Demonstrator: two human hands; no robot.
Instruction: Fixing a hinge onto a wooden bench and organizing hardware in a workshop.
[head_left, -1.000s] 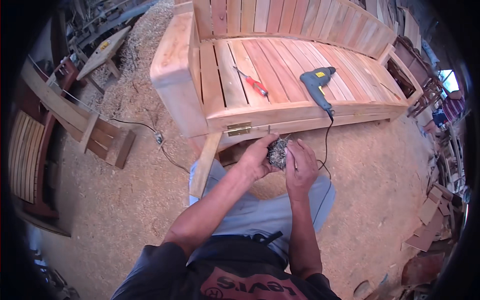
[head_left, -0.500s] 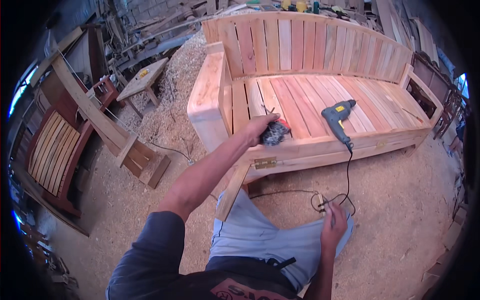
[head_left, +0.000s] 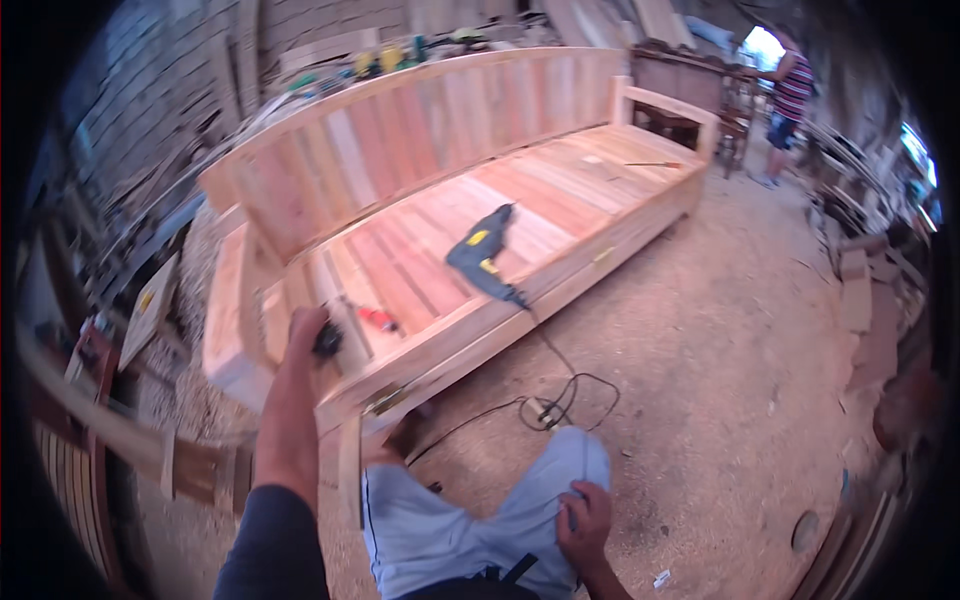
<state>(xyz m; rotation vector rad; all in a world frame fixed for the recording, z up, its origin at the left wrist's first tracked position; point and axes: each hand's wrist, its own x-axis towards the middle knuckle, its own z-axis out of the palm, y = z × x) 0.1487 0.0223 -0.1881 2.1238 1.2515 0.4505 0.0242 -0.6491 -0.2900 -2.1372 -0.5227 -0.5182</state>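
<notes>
My left hand [head_left: 308, 326] reaches over the left end of a slatted wooden bench [head_left: 360, 225]. Its fingers are closed on a dark bundle [head_left: 328, 341], too blurred to tell its kind, low over the seat slats. Just right of it lies a red-handled tool [head_left: 378, 320]. A grey and yellow corded power drill [head_left: 482, 252] rests on the seat further right. My right hand [head_left: 585, 522] is at my right thigh, with fingers curled; what they hold, if anything, is hidden. Below the bench's front edge sits a brass hinge [head_left: 384, 400], beside an outward-pointing wooden piece [head_left: 351, 470].
The drill's cord [head_left: 575, 385] loops on the dusty floor before my knees. A thin tool [head_left: 655, 164] lies at the seat's far right. A person in a striped shirt [head_left: 792, 90] stands at the back right. Scrap boards [head_left: 870, 330] line the right side.
The view has swung right, so the bench sits further left. My left hand has shifted left with the dark bundle, uncovering the red-handled tool. My right hand has lowered to my thigh.
</notes>
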